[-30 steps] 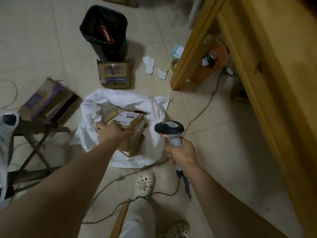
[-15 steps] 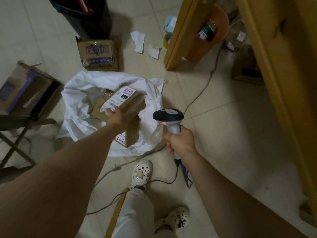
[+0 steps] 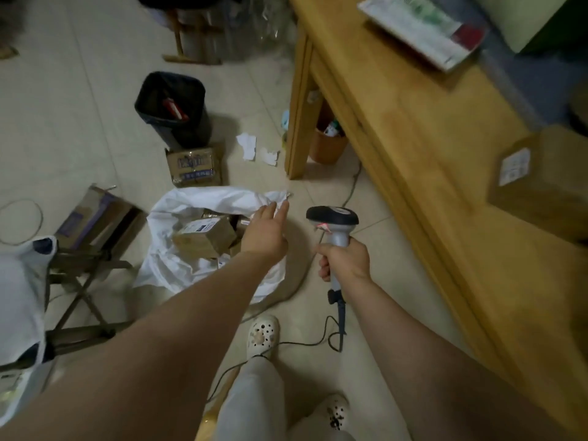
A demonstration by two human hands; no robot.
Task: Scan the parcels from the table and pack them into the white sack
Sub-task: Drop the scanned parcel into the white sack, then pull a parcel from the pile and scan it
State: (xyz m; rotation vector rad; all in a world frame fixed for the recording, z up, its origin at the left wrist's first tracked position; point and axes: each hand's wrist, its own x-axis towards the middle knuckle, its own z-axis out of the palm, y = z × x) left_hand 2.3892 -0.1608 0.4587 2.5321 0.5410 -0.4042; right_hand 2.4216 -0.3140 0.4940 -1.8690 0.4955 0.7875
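The white sack [image 3: 178, 265] lies open on the floor with several brown cardboard parcels inside; the top parcel [image 3: 203, 235] shows a white label. My left hand [image 3: 265, 232] hovers over the sack's right edge, fingers straight, holding nothing. My right hand [image 3: 345, 261] grips the grey handle of the barcode scanner [image 3: 332, 218], its black head pointing down, a red glow under it. On the wooden table [image 3: 413, 148] at the right sits a brown parcel [image 3: 541, 179] with a white label, and a flat white mailer [image 3: 420, 27] lies further back.
A black bin [image 3: 173, 109] and a printed carton [image 3: 194, 167] stand beyond the sack. An open box [image 3: 92, 214] rests on a folding stool at the left. The scanner cable [image 3: 318, 342] trails by my feet. Paper scraps [image 3: 248, 146] lie near the table leg.
My left hand has let go of the parcel, which now lies in the sack, and has lifted to the right. The view has tilted up, bringing the table top into sight.
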